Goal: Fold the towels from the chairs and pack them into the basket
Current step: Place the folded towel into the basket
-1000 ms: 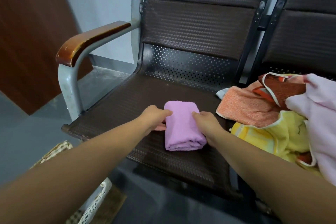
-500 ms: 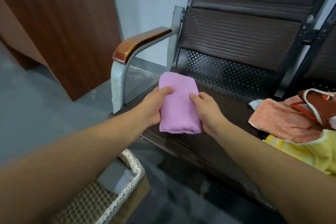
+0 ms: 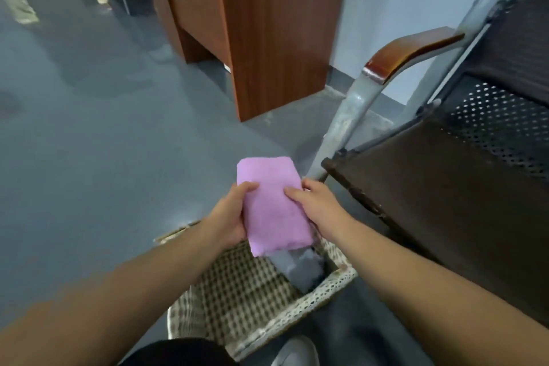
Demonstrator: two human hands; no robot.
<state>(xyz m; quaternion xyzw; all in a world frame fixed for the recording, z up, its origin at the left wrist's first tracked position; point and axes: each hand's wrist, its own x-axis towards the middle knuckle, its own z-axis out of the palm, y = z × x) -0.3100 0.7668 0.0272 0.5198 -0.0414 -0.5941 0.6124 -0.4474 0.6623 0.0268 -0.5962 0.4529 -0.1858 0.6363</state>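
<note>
A folded pink towel (image 3: 271,205) hangs in the air over the far end of a woven basket (image 3: 315,297) that stands on the floor. My left hand (image 3: 228,217) grips the towel's left edge, and my right hand (image 3: 315,202) grips its right edge. The basket has a white lace rim and a checked lining, and a folded grey towel (image 3: 300,267) lies inside at its far right corner. The brown perforated chair seat (image 3: 445,202) is to the right, with nothing on the part in view.
The chair's metal leg and wooden armrest (image 3: 407,50) rise just right of the basket. A wooden cabinet (image 3: 252,24) stands against the wall behind. Grey floor spreads to the left. A shoe (image 3: 297,352) shows at the bottom edge.
Both hands lifted the pink towel off the chair seat and carried it left and down to above the basket. The view swung left, so the pile of other towels is out of sight.
</note>
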